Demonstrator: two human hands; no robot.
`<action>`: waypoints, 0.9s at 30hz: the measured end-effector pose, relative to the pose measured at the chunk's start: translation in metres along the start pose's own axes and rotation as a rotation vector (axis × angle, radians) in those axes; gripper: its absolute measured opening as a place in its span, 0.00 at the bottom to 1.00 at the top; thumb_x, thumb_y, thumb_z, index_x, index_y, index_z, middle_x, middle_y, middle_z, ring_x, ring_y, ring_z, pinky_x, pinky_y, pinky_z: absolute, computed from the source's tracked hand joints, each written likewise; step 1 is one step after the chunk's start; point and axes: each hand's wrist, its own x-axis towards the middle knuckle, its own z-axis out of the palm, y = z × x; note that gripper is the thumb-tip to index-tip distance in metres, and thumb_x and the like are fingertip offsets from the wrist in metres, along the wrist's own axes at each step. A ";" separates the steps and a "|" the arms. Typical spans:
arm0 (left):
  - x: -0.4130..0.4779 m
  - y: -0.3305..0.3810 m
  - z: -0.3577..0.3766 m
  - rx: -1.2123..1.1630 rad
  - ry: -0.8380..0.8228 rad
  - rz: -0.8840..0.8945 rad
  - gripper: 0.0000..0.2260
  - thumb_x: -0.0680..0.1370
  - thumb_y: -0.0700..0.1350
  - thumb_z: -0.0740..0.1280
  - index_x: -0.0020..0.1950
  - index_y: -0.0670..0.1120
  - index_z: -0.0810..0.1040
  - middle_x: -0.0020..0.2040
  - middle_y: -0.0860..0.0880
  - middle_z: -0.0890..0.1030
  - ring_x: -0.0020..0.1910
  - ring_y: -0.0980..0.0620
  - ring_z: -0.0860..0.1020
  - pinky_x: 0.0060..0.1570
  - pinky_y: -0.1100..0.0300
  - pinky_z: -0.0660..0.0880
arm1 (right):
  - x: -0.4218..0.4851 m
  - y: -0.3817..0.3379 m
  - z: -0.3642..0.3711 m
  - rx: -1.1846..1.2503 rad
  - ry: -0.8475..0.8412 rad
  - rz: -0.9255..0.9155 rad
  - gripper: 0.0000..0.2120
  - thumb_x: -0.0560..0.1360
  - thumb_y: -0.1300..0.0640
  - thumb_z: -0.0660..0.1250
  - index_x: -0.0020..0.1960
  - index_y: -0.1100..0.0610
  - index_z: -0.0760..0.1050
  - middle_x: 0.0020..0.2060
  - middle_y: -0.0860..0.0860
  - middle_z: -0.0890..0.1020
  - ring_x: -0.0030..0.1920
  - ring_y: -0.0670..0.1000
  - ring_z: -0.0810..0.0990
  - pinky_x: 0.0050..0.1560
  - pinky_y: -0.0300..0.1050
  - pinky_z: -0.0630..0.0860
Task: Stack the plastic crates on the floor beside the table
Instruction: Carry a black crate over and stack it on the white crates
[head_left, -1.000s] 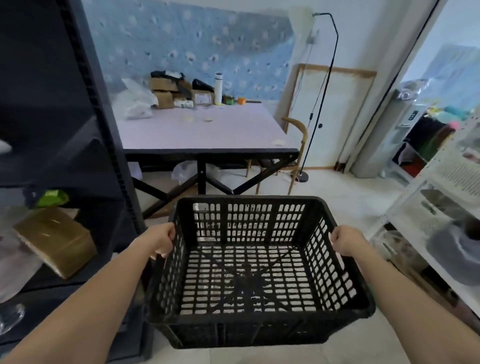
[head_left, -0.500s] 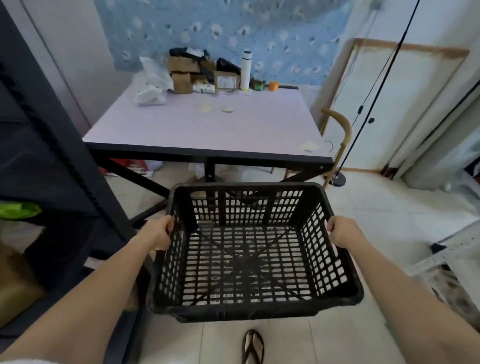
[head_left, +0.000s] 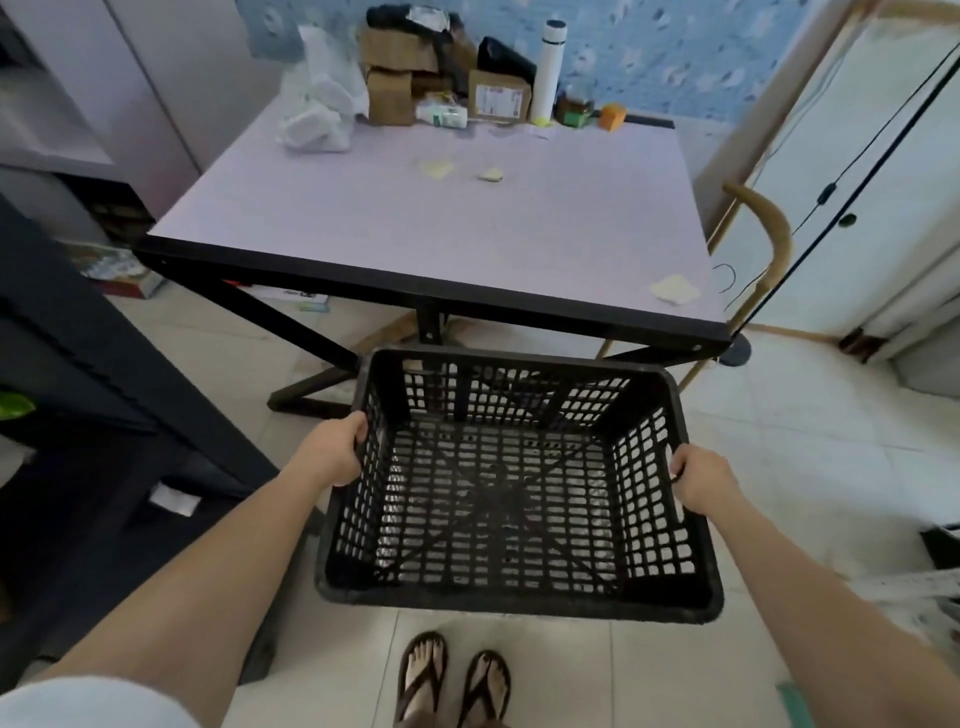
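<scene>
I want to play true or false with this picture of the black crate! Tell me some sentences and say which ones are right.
1. The left hand and the right hand each grip one side of the crate. True.
2. The crate is full of toys. False: it is empty, and the floor shows through its holes.
3. A white bottle stands at the far end of the table. True.
4. The crate sits on the table. False: the hands hold it up in front of the table's near edge.
5. The person wears boots. False: the feet are in sandals.
</scene>
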 end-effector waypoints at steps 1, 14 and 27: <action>0.004 0.001 0.000 0.006 -0.016 0.002 0.13 0.70 0.37 0.69 0.51 0.46 0.70 0.47 0.45 0.77 0.47 0.44 0.76 0.41 0.54 0.74 | 0.003 -0.001 0.001 0.006 -0.003 0.006 0.10 0.71 0.67 0.63 0.51 0.59 0.76 0.50 0.59 0.80 0.52 0.60 0.79 0.48 0.46 0.75; 0.021 -0.004 0.006 0.026 -0.035 -0.019 0.14 0.67 0.37 0.69 0.47 0.48 0.68 0.40 0.49 0.74 0.43 0.47 0.73 0.38 0.58 0.69 | 0.011 -0.005 0.004 -0.003 -0.011 0.000 0.07 0.71 0.68 0.63 0.43 0.57 0.71 0.45 0.58 0.79 0.45 0.58 0.76 0.47 0.46 0.74; 0.018 -0.010 0.017 -0.014 0.036 0.012 0.19 0.70 0.32 0.68 0.59 0.45 0.71 0.53 0.44 0.77 0.52 0.44 0.75 0.43 0.56 0.72 | 0.009 -0.003 0.008 -0.012 0.001 0.008 0.12 0.70 0.70 0.62 0.52 0.61 0.76 0.49 0.59 0.80 0.52 0.59 0.78 0.52 0.50 0.78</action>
